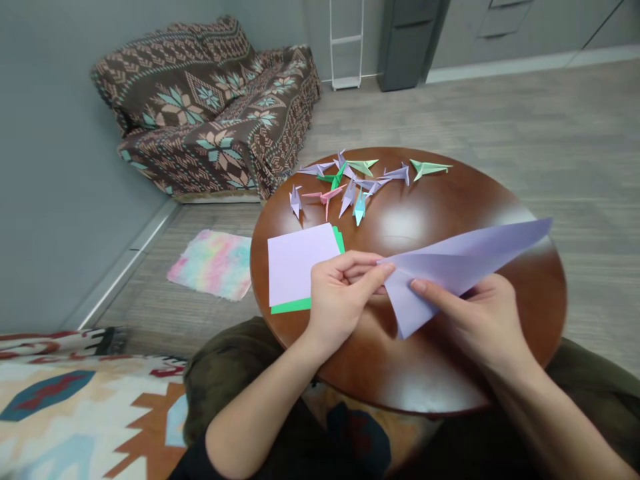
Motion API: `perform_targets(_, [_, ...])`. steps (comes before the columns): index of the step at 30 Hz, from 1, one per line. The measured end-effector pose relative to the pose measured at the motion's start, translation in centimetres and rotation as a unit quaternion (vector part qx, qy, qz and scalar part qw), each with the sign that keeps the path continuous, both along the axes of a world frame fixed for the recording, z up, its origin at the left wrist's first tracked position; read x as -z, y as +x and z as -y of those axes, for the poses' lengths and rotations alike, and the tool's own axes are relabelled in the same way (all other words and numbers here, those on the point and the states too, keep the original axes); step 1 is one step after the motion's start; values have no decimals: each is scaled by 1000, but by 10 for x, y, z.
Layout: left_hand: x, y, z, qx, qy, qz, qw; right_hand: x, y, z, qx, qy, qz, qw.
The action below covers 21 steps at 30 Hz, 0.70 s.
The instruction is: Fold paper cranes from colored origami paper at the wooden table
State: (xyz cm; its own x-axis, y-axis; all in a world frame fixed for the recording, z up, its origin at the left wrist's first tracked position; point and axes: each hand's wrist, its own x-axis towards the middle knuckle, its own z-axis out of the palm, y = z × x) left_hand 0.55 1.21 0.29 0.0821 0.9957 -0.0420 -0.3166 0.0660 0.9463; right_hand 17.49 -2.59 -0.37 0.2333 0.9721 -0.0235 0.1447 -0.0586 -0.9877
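Observation:
Both my hands hold a folded lilac paper sheet (465, 263) above the round brown table (500, 207). My left hand (340, 293) pinches the paper's left corner between thumb and forefinger. My right hand (475, 313) grips its lower edge, thumb on top. The paper is folded into a long pointed shape that reaches to the right. Just left of my left hand lies a stack of flat square sheets (297, 263), lilac on top with green beneath.
Several folded paper cranes (357, 180) in lilac, green, pink and blue lie at the table's far side. A patterned sofa (215, 107) stands at the back left, a pastel mat (215, 263) on the floor, a patterned rug (75, 407) at the lower left.

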Motion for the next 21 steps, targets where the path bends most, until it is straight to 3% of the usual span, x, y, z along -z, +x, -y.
perform_targets(3, [-4, -3, 0, 23, -21, 0, 1000, 5, 5, -2, 16, 7, -9, 1000])
perform_targets(8, [-8, -8, -1, 129, -72, -32, 988, 0, 9, -2, 16, -25, -43, 999])
perform_targets(14, [-8, -2, 3, 91, -30, -17, 995, -11, 2, 3, -21, -47, -34, 998])
perform_targets(21, [-13, 0, 3, 90, -61, -7, 994, -7, 5, 2, -162, -92, 4, 982])
